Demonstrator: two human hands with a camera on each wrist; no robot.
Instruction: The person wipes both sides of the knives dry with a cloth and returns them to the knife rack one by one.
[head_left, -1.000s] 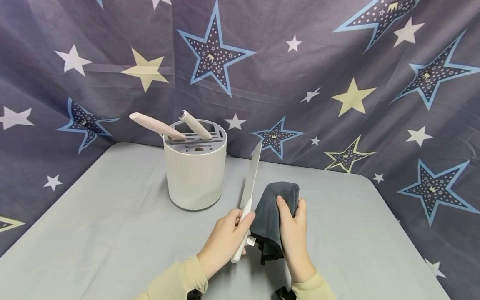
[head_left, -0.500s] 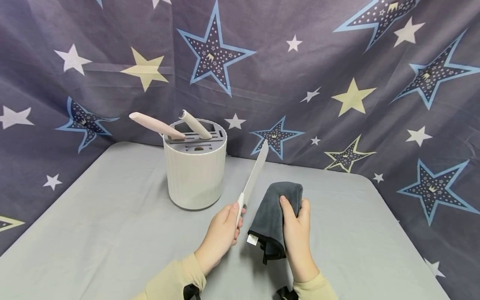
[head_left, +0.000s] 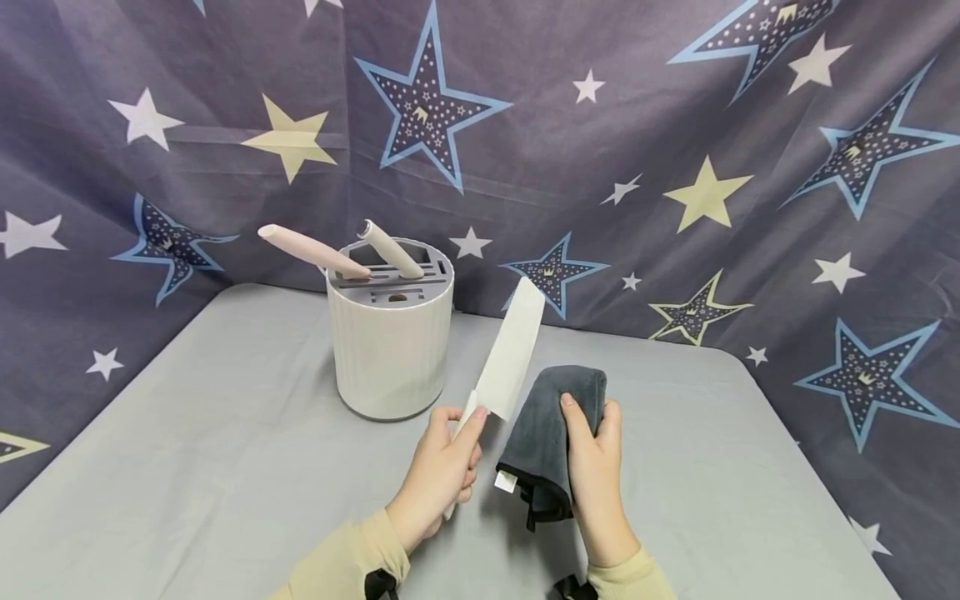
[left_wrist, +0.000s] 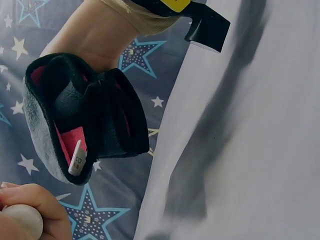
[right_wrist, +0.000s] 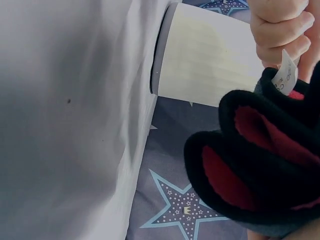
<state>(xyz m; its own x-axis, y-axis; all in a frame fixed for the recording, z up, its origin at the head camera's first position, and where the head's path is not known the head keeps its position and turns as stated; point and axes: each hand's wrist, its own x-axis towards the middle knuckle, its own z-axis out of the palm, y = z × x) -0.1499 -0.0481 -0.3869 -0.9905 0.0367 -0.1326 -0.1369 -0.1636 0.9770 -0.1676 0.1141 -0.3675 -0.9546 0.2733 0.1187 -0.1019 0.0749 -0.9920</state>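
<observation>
My left hand (head_left: pixel 438 467) grips the white handle of a broad-bladed kitchen knife (head_left: pixel 512 350), its pale blade pointing up and away over the table. In the left wrist view only part of that hand (left_wrist: pixel 47 210) shows, curled round the handle's butt end. My right hand (head_left: pixel 596 467) holds a folded grey cloth (head_left: pixel 551 425), thumb on its near face. Black edging, a white tag (head_left: pixel 506 481) and, in the right wrist view, a red inner side (right_wrist: pixel 225 175) show on the cloth. Knife and cloth are apart, the blade left of the cloth.
A round white knife block (head_left: pixel 390 358) stands left of the knife. A pink handle (head_left: pixel 315 252) and a cream handle (head_left: pixel 392 250) stick out of its slotted grey top. The table has a pale grey cover (head_left: pixel 225 433); a star-patterned curtain (head_left: pixel 525 167) hangs behind it.
The left hand has moved slightly left and turned the knife, so the blade's broad face now shows instead of its narrow side. The cloth and right hand shifted slightly right, then stayed nearly still.
</observation>
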